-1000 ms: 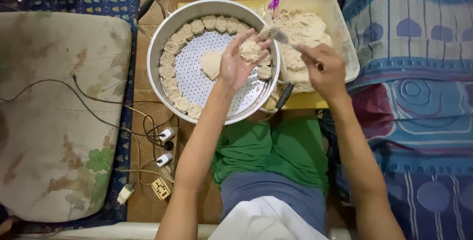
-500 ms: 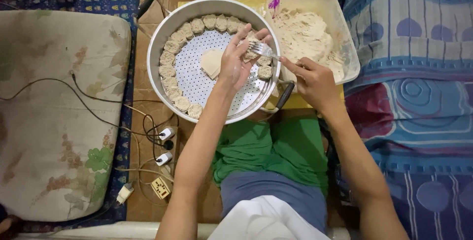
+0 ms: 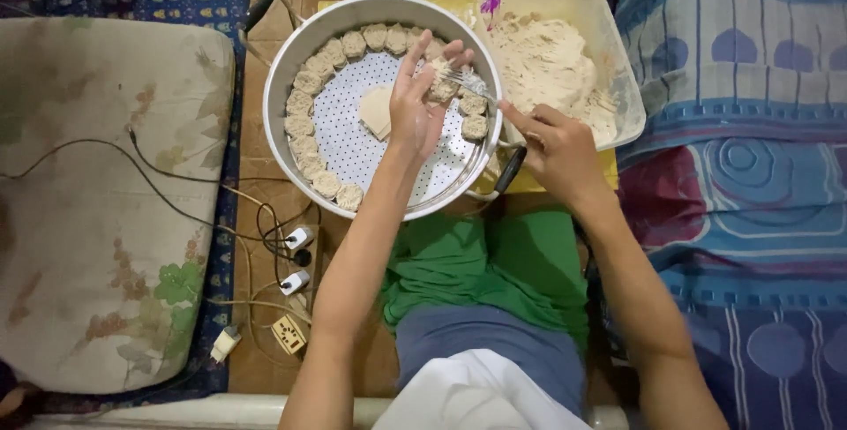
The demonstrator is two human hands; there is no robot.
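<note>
Fork meets dumpling over the steamer tray.
Left hand [image 3: 416, 105] is cupped half-open around a dumpling [image 3: 442, 84] above the tray [image 3: 291, 68], near the ring of dumplings [image 3: 328, 185] lining its rim. Right hand [image 3: 554, 148] is closed on a fork [image 3: 472, 88], tines touching that dumpling. The filling tub [image 3: 609, 33] sits just right of the tray.

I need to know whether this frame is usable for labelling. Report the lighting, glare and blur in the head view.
Head view: warm, even indoor light, soft shadows. Mild glare on the steamer tray rim. The left hand and fork in the right hand are slightly soft; dumplings stay readable. The frame edges look dimmer.
</note>
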